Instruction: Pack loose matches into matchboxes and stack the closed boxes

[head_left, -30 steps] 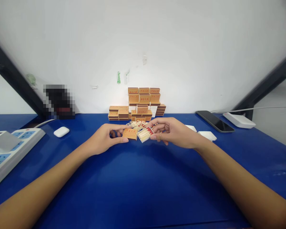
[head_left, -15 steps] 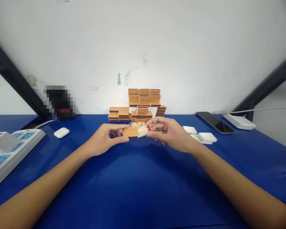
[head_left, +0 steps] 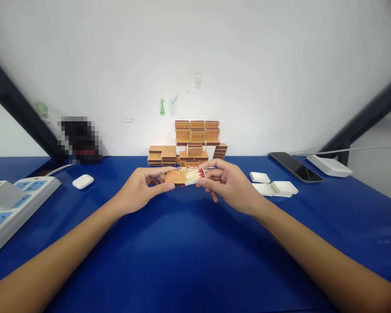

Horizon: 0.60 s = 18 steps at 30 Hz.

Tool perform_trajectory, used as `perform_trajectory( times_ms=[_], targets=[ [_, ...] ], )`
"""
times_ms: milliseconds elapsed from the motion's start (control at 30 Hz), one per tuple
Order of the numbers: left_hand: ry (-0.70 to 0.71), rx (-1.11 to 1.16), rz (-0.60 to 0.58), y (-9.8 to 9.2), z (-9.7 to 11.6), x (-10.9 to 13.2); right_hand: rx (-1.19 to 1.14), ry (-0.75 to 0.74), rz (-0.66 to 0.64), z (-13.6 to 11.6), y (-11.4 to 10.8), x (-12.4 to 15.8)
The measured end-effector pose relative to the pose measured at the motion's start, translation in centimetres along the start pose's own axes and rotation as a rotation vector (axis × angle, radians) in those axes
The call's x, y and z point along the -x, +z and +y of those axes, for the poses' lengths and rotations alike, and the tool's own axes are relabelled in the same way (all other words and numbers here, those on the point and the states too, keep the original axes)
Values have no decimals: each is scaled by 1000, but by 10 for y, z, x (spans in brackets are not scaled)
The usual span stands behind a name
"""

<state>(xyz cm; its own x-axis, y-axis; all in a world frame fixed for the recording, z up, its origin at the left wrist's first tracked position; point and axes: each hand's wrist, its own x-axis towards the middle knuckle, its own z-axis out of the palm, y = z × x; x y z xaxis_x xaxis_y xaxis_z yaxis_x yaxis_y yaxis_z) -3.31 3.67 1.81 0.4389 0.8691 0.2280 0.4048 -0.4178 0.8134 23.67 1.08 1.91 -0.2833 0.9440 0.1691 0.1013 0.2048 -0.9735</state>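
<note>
Between my two hands is a matchbox (head_left: 175, 177), orange-yellow with red lettering, held level over the blue table. My left hand (head_left: 143, 189) pinches its outer sleeve from the left, thumb along the near edge. Out of the sleeve's right side sticks the white inner tray (head_left: 191, 182), full of red-tipped matches (head_left: 195, 174). The fingers and thumb of my right hand (head_left: 230, 184) are closed on the tray's right end. Loose matches (head_left: 193, 167) lie on the table just behind, partly hidden by the box and my right hand.
Stacked matchboxes (head_left: 198, 135) stand against the wall, with a lower stack (head_left: 162, 155) to their left. White matchbox trays (head_left: 262, 189) and a black phone (head_left: 295, 167) lie right. At left are a white earbud case (head_left: 83, 181) and a power strip (head_left: 22, 204).
Both hands and the matchbox have shifted slightly left and up in view. The tray still sticks out of the sleeve, about as far as before.
</note>
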Motion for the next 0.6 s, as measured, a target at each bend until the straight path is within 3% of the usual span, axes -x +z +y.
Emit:
perform_trajectory(
  times_ms=[367, 600],
  targets=[
    [-54, 115, 87, 7, 7, 5, 108, -95, 157, -7, 22, 15],
    [-12, 116, 146, 11, 16, 6, 100, -90, 136, -8, 24, 17]
  ],
)
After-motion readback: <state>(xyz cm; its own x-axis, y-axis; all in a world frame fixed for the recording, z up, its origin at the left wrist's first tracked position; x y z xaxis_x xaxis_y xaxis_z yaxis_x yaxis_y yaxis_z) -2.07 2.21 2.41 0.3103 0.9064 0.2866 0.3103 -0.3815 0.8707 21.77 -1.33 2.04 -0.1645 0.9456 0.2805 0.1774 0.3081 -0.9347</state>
